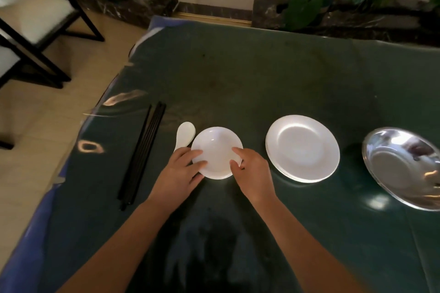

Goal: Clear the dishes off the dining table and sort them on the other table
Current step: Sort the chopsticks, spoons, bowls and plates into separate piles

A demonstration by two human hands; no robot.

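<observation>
A small white bowl (217,147) rests on the dark green table (238,78), near the front. My left hand (181,171) grips its left rim, with the thumb over the edge. My right hand (250,171) holds the right rim the same way. A white spoon (184,134) lies just left of the bowl, its handle hidden under my left hand. To the right sits a stack of white plates (302,148). Further right, a shiny steel basin (402,169) is cut off by the frame edge. Several black chopsticks (142,154) lie in a bundle at the left.
The table's left edge runs diagonally beside a beige tiled floor (47,126). A black-framed chair with white cushions (31,26) stands at the far left. Dark stone planters with green plants (309,7) line the wall behind the table.
</observation>
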